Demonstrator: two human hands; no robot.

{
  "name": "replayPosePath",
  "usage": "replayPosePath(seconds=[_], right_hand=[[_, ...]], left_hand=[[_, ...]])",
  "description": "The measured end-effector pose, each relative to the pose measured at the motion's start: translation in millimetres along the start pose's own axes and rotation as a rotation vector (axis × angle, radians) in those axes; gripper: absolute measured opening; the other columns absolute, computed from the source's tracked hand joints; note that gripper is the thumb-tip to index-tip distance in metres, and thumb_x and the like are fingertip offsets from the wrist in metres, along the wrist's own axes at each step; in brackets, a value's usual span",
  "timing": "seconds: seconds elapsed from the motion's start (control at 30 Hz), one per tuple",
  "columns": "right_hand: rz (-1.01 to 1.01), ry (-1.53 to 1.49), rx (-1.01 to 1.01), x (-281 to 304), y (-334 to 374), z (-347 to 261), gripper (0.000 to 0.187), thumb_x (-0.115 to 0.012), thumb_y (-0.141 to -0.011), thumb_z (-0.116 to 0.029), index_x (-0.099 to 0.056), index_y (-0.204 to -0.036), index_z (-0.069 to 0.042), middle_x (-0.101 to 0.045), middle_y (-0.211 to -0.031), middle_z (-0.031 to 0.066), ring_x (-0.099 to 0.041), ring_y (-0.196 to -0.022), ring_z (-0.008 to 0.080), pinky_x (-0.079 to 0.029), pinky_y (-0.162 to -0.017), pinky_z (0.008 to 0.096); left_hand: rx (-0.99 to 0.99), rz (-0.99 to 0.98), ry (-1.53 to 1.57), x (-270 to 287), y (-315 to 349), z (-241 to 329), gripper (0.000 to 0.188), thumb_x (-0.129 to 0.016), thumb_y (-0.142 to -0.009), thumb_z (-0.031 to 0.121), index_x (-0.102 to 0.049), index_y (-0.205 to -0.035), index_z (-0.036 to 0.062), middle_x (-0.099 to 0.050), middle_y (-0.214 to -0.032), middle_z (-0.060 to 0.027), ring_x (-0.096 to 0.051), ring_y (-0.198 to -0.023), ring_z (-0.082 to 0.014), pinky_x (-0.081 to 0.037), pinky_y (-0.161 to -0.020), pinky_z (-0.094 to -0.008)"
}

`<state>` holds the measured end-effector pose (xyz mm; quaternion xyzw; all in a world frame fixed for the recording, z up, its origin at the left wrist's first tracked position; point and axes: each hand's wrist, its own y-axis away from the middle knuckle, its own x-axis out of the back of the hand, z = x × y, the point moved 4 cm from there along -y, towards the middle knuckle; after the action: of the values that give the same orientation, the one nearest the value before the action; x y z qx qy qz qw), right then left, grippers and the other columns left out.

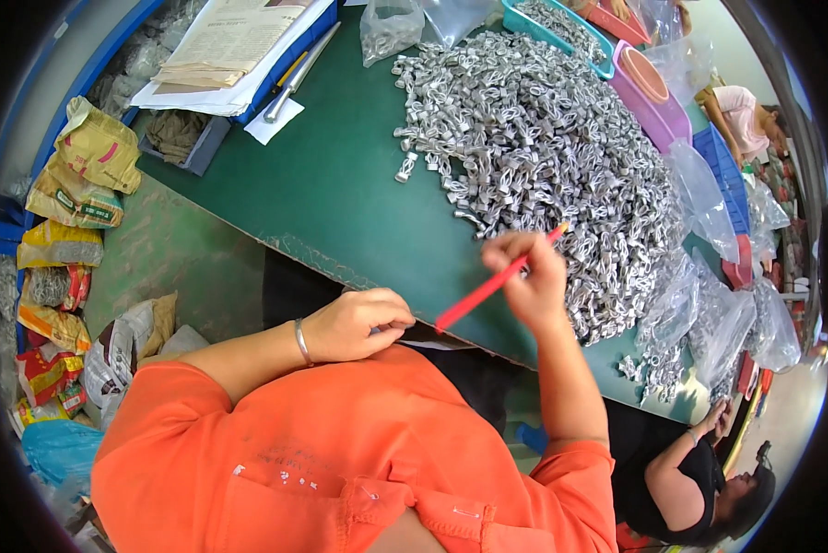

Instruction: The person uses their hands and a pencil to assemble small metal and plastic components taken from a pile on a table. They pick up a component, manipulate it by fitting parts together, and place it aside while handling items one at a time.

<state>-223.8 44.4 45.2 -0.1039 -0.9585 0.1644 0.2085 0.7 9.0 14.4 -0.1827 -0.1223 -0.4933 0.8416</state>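
Note:
My right hand (535, 281) is closed around a slim red stick-like tool (476, 301) with a yellowish tip. It is over the table, at the near side of a big heap of small silvery metal fittings (534, 138) with loops. The tool slants, its tip toward the heap and its other end toward the table edge. My left hand (358, 324), with a bangle at the wrist, rests by the near table edge in front of my body. Its fingers are curled together, and the palm side is hidden. A few fittings lie loose at the heap's left border.
The green table (312, 175) holds papers (225, 41), a pen (303, 72), a grey box with cloth (179, 138), a teal basket (580, 41) and a pink tub (653, 101). Plastic bags (718, 323) hang right. Sacks (96, 147) line the left. Co-workers (686, 479) sit at right.

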Motion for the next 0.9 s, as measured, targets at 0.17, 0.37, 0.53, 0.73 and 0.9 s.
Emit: replayPosePath(seconds=[0.17, 0.37, 0.53, 0.73, 0.9], right_hand=[[0.149, 0.917, 0.247, 29, -85, 16, 0.032, -0.071, -0.076, -0.022, -0.056, -0.1, -0.006, -0.059, -0.119, 0.0144, -0.051, -0.114, 0.0366, -0.037, -0.094, 0.0501], [0.117, 0.934, 0.241, 6, -72, 14, 0.034, -0.076, -0.068, -0.028, -0.062, -0.093, -0.01, -0.055, -0.125, 0.016, -0.055, -0.1, 0.0372, -0.044, -0.078, 0.0495], [0.092, 0.888, 0.243, -2, -56, 1, 0.032, -0.074, -0.07, -0.031, -0.063, -0.092, -0.01, -0.059, -0.119, 0.0145, -0.055, -0.103, 0.0371, -0.043, -0.077, 0.0495], [-0.003, 0.853, 0.231, -25, -20, -11, 0.031, -0.073, -0.069, -0.027, -0.061, -0.092, -0.009, -0.059, -0.119, 0.0082, -0.053, -0.104, 0.0426, -0.042, -0.082, 0.0501], [-0.064, 0.705, 0.22, -48, 24, -13, 0.029, -0.071, -0.071, -0.018, -0.058, -0.094, -0.006, -0.061, -0.112, 0.014, -0.053, -0.102, 0.0404, -0.039, -0.089, 0.0502]], left_hand=[[-0.117, 0.196, -0.159, 24, -42, 3, 0.022, -0.066, -0.074, 0.0, -0.064, -0.096, 0.0015, -0.062, -0.098, -0.0122, -0.062, -0.088, -0.0267, -0.052, -0.077, -0.0333], [-0.176, 0.272, -0.611, 64, -141, -23, 0.092, -0.082, -0.06, 0.024, -0.036, -0.138, 0.0127, -0.031, -0.142, -0.015, -0.03, -0.131, -0.0353, -0.028, -0.108, -0.0429], [-0.155, 0.136, -0.8, 40, -159, -35, 0.092, -0.08, -0.058, 0.04, -0.038, -0.137, 0.0167, -0.029, -0.144, -0.0154, -0.024, -0.134, -0.0404, -0.02, -0.104, -0.0609], [-0.179, 0.059, -0.603, 30, -117, -30, 0.081, -0.08, -0.059, 0.038, -0.045, -0.125, 0.0076, -0.036, -0.14, -0.0137, -0.029, -0.132, -0.0377, -0.025, -0.104, -0.0538], [-0.237, -0.013, -0.534, 19, -85, -9, 0.068, -0.081, -0.06, 0.031, -0.054, -0.117, 0.0064, -0.036, -0.139, -0.0147, -0.031, -0.129, -0.0381, -0.032, -0.104, -0.0475]])
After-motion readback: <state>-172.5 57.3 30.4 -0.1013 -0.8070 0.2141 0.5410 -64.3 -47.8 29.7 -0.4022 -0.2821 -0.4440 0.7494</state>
